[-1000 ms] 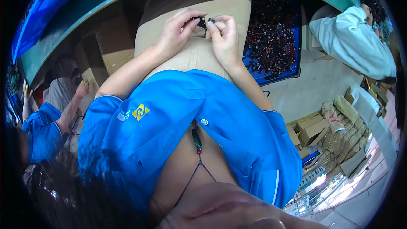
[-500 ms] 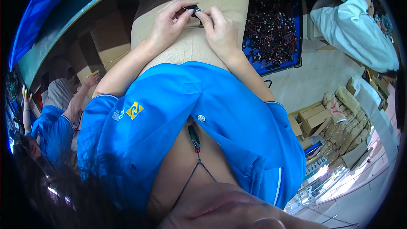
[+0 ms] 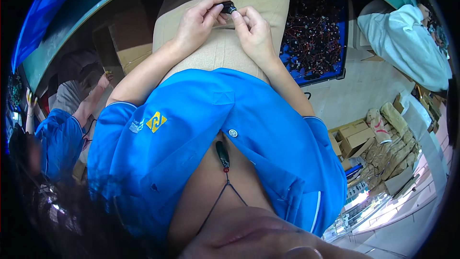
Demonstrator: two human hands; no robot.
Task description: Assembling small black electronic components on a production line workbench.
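Note:
A small black cylindrical part [image 3: 228, 7] with a silvery ring at one end is held above my lap, between both hands. My left hand [image 3: 195, 25] pinches its black body between thumb and fingers. On the other side, my right hand [image 3: 254, 32] has its thumb and curled fingers closed on the silvery end. Fingers cover much of the part, so its exact kind does not show. Beige trousers [image 3: 206, 57] lie beneath both hands.
To the right stands a blue crate [image 3: 341, 69] full of small black parts with red wires. A green table edge [image 3: 62, 38] curves across the top. Co-workers sit at left, in a blue shirt [image 3: 60, 139], and at right, in a pale sleeve [image 3: 402, 43]. Cardboard boxes [image 3: 354, 136] lie behind.
Both hands stay on the black part, shifted slightly right in the picture. The part has tilted a little, and more of its silvery ring shows. The left co-worker's hand has moved slightly.

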